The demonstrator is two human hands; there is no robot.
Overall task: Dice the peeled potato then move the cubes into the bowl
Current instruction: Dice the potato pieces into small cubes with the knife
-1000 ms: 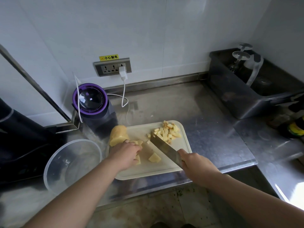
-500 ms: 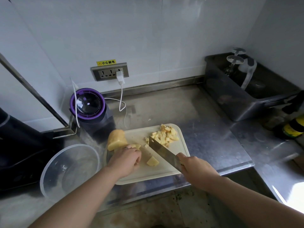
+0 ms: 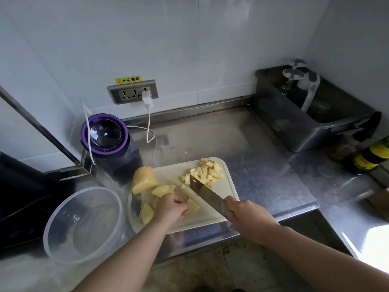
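**Dicing Under Way: Holding a Wedge for the Next Cut**

Pinning a pale yellow potato wedge [image 3: 192, 206] to the near part of the white cutting board [image 3: 210, 218] with the left hand [image 3: 171, 207], fingers curled over it. Gripping the handle of the cleaver [image 3: 207, 194] in the right hand [image 3: 246, 216], closed tight round it, blade slanting away just right of that wedge. Cannot tell whether the edge touches the board.

Best, by the look of it, to tuck the left fingertips back behind the knuckles, lay the wedge flat side down to stop it rocking, slice even strips, then cross them into cubes.

Just left of the board: a clear plastic bowl [image 3: 90, 188], holding no potato yet. Near the board's left edge: a second wedge [image 3: 147, 213]. Beyond the left hand: a third wedge [image 3: 163, 190]. At the far left corner: a large uncut half [image 3: 144, 179], smooth, peeled, flat on its cut face. At the far right corner: a loose heap of small cubes [image 3: 207, 171], fairly even, pale yellow. Plenty still to chop before any scooping.
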